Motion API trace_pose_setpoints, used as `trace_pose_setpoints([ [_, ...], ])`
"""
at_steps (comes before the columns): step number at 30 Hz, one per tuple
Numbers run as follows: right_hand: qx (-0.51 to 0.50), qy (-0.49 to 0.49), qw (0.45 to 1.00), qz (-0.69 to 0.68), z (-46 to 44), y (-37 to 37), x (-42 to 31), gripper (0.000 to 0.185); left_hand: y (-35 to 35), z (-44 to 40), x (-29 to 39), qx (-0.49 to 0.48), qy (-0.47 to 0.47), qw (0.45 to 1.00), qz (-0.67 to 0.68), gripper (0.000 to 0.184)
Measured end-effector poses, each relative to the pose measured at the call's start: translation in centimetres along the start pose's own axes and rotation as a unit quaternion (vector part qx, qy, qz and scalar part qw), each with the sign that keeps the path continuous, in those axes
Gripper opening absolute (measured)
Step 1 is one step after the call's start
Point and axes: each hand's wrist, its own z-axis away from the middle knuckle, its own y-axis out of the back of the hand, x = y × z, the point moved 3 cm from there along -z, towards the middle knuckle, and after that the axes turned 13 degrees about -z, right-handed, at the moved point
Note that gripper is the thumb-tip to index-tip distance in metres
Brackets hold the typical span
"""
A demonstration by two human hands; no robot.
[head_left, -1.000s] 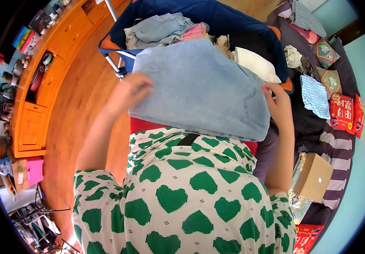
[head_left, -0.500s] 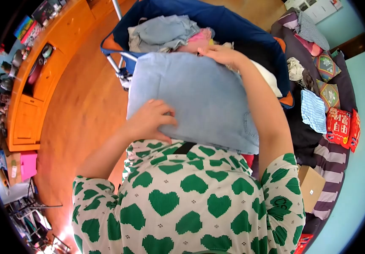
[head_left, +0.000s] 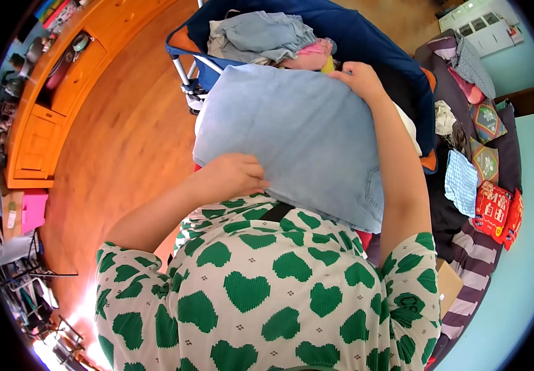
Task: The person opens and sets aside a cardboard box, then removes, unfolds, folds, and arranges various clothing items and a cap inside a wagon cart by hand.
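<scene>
A light-blue folded denim garment (head_left: pixel 298 130) lies spread across my lap, with stitching visible near its right edge. My left hand (head_left: pixel 235 175) is closed at its near left edge, fingertips pinched on the cloth. At the far right corner, my right hand (head_left: pixel 360 80) has bent fingers gripping the garment's edge; the fingertips are partly hidden. Just beyond the garment stands a blue fabric wagon (head_left: pixel 366 31) holding a crumpled pale-blue denim piece (head_left: pixel 264 37), a pink cloth (head_left: pixel 310 55) and dark cloth.
A dark sofa (head_left: pixel 474 272) with striped fabric runs along the right, bearing a checked cloth (head_left: pixel 460 182), patterned cushions (head_left: pixel 486 120), a red package (head_left: pixel 493 210) and a cardboard box (head_left: pixel 449 285). Orange wooden cabinets (head_left: pixel 35 145) line the left side of the wooden floor (head_left: pixel 106 123).
My left hand has gone from spread fingers on the cloth to a pinch at its near edge. My right hand's fingers have curled at the far edge. The view has shifted slightly.
</scene>
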Motion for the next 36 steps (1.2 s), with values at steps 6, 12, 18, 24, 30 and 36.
trace_pose_setpoints([
  [6,-0.029,0.073,0.984,-0.163,-1.0,-3.5,-1.0,0.047,0.8,-0.2,-0.4,0.048,0.024,0.994,0.095,0.017],
  [12,0.048,0.328,0.942,0.047,1.3,-8.0,-9.9,0.048,0.3,0.0,-0.6,0.09,0.03,0.989,0.109,0.016],
  [18,0.125,0.31,0.942,0.032,3.1,-9.8,-11.4,0.044,1.3,0.5,0.8,0.1,0.039,0.991,0.078,0.016],
  [24,0.047,0.292,0.951,-0.086,4.6,-10.8,-11.0,0.03,1.5,1.1,1.3,0.118,0.032,0.989,0.083,0.019],
  [30,-0.295,-0.109,0.941,-0.124,3.2,-9.1,-10.7,0.059,1.6,0.7,1.1,0.126,0.018,0.988,0.087,0.021],
  [36,-0.298,-0.085,0.853,-0.421,3.4,-1.8,-13.2,0.046,2.4,0.5,2.3,-0.055,0.051,0.997,-0.011,0.032],
])
